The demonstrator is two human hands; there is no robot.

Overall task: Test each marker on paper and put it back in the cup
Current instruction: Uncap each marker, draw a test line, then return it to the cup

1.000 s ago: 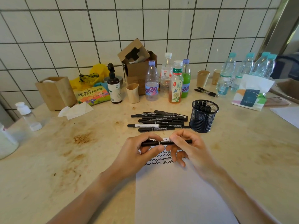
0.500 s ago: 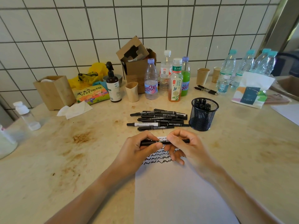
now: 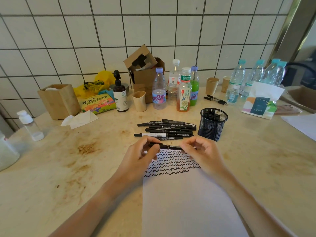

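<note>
Where hands (image 3: 142, 156) met, marker (image 3: 171, 147) now shows between

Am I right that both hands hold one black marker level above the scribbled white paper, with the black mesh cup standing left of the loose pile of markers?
Not quite. In the head view the black mesh cup stands right of the loose pile of markers, not left. The rest holds: the left hand and right hand hold one black marker level above the scribbled white paper.
</note>
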